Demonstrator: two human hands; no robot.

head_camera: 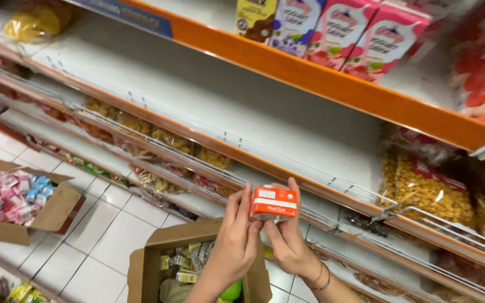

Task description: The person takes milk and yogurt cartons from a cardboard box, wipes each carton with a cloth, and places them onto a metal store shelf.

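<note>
1. Nearest the camera, at 6 o'clock, an open cardboard box of small mixed packets is seen on the white tiled floor.
2. Just above it, a small orange carton with a white label band is gripped between both hands: the left hand is closed on its left edge, the right hand on its right and underside.
3. The carton is judged to be held up for inspection; careful turning without loss of grip would be called for.
4. At 12 to 1 o'clock, pink, purple and brown drink cartons are ranged on an orange-edged shelf.
5. At 3 o'clock, clear bags of yellow snacks are stacked behind wire rails.
6. At 9 o'clock, a second box of pink and blue packets is seen.
</note>
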